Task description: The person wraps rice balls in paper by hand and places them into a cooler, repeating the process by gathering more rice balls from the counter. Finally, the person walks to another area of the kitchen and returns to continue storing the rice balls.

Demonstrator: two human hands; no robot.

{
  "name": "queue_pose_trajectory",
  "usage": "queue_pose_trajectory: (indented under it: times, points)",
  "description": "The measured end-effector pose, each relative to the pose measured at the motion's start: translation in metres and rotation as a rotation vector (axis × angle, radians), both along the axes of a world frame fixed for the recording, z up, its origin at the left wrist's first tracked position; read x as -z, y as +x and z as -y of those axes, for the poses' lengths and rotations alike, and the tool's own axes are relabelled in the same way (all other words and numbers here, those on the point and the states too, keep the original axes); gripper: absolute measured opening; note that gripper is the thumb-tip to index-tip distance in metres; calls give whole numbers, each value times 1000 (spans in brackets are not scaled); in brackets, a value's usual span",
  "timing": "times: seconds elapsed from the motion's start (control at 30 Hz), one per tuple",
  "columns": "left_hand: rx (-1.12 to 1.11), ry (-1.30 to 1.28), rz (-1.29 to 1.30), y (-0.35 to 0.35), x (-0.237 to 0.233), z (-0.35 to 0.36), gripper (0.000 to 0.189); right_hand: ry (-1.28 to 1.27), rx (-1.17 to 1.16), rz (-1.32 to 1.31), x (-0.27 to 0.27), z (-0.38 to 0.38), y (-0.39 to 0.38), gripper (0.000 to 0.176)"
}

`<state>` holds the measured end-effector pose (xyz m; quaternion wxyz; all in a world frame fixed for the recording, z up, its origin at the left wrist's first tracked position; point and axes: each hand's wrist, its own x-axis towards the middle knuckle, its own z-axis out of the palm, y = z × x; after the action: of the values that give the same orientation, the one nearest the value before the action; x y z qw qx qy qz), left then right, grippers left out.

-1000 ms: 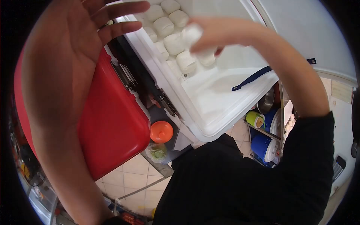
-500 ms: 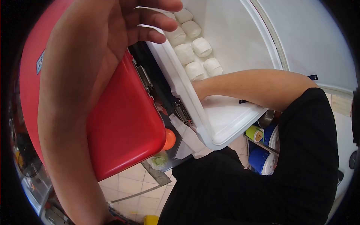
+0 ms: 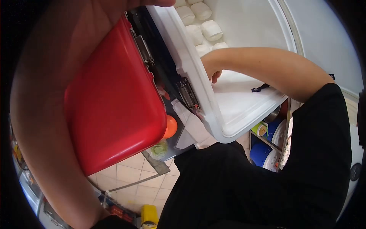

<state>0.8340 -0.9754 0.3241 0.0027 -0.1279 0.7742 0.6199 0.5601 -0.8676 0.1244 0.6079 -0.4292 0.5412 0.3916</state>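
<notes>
My left hand [image 3: 114, 7] is at the top edge, mostly cut off, with a finger stretched across the rim of a white-walled box [image 3: 204, 110]. Inside that box, my right hand [image 3: 214, 69] bends down from the wrist just behind the near wall. A few fingertips show, pointing down; the rest are hidden, and I cannot tell whether they hold anything. Above the right wrist, several white rounded lumps [image 3: 211, 30] lie in rows. A red panel with rounded corners [image 3: 122, 110] stands left of the box, beside metal latches [image 3: 188, 94].
An orange ball-like thing [image 3: 170, 126] and a clear bag with something pale green [image 3: 158, 149] are below the red panel. Blue containers with white lids [image 3: 261, 154] stand at lower right. A yellow object [image 3: 149, 215] is near the tiled floor [image 3: 131, 171].
The view has shifted, and my left hand has moved up until most of its fingers are out of frame. Some of my right hand's fingertips now show above the box wall.
</notes>
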Motion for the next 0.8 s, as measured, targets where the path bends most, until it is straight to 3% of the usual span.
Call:
queue_pose_trajectory:
  times: [0.07,0.13,0.17,0.27,0.3,0.33,0.4,0.43,0.47,0.53,0.63,0.67,0.73,0.8]
  points:
    - [7,2,13,-5,2,1,47,-51,60,33,20,-11,-4,47]
    - [18,-9,36,-12,4,8,47,-243,-125,-17,31,-23,-1,45]
    - [16,-13,46,-15,4,8,47,-376,-166,34,27,-30,0,35]
    - [-17,-19,60,-25,2,20,47,-494,-168,-30,5,-41,2,36]
    - [-46,-27,60,-30,3,25,47,-432,-341,41,-2,-33,-2,38]
    - [-82,-29,57,-34,6,31,47,-433,-342,36,-4,-29,-8,38]
    - [-164,-33,28,-44,13,43,48,-146,-479,-45,-9,-20,-25,37]
    - [-200,-32,16,-47,17,50,48,-168,-282,-98,3,-28,-40,34]
    - [-235,-36,5,-49,20,57,48,-169,-275,-102,19,-34,-47,34]
    - [-281,-38,1,-49,26,65,48,-529,-501,-2,39,-40,-53,29]
    - [-314,-32,1,-48,33,68,48,-583,-581,68,37,-37,-58,27]
    - [-317,-28,3,-48,33,69,48,-578,-577,72,19,-32,-57,27]
    - [-317,-25,5,-49,31,68,48,-11,-732,-158,-20,-16,-52,25]
    - [-308,-24,2,-50,28,64,48,39,-735,-141,-9,-22,-71,24]
